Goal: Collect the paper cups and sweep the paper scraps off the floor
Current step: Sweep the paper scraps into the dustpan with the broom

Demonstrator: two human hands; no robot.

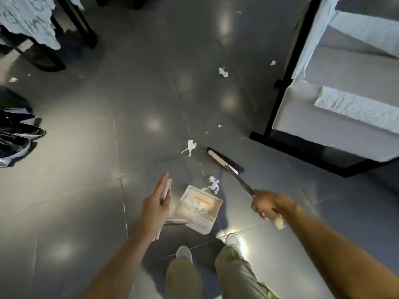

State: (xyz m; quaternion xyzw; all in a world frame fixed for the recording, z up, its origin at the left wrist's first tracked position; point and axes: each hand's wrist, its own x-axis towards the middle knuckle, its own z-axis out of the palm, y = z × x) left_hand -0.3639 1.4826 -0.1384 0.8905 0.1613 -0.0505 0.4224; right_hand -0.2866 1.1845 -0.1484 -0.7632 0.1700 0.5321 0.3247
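Note:
My right hand (266, 205) grips the broom's handle near its pale end. The broom head (224, 161) rests on the grey tiled floor ahead of me. A white dustpan (200, 210) with an orange label stands on the floor between my hands, with a few scraps inside. My left hand (157, 203) has its fingers straight and lies against the top of the dustpan's upright handle (168, 187). Torn paper scraps lie at the dustpan's mouth (213, 184), left of the broom head (190, 147), and farther off (223, 72) (272, 62). No paper cup is in view.
A white-covered bed on a black frame (280, 83) fills the right side. A table with a lace cloth (28, 22) and dark legs stands at the far left. Dark bags (15, 134) lie at the left edge. My shoes (233, 239) are just behind the dustpan.

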